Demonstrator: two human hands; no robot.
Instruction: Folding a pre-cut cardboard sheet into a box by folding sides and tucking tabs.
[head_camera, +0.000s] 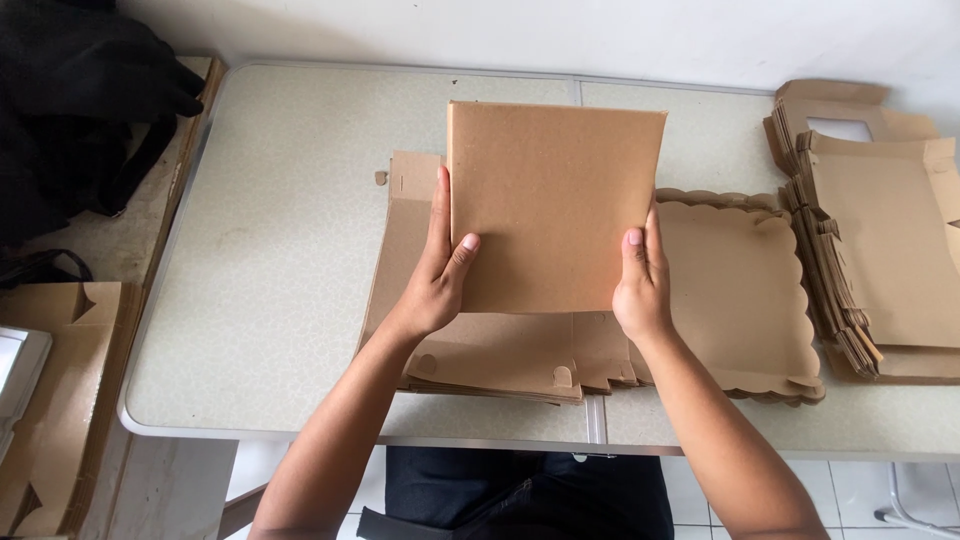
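Pale speckled table (270, 250) fills the head view, with a flat cardboard stack (500, 350) lying on it. Above that stack, the left hand (438, 270) and right hand (640, 280) clasp opposite edges of a folded brown box (550, 200), thumbs on its face.

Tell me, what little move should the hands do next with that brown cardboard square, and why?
Probably lower the cardboard piece onto the flat stack beneath. Both the left hand and right hand grip its side edges, holding it raised just above that stack.
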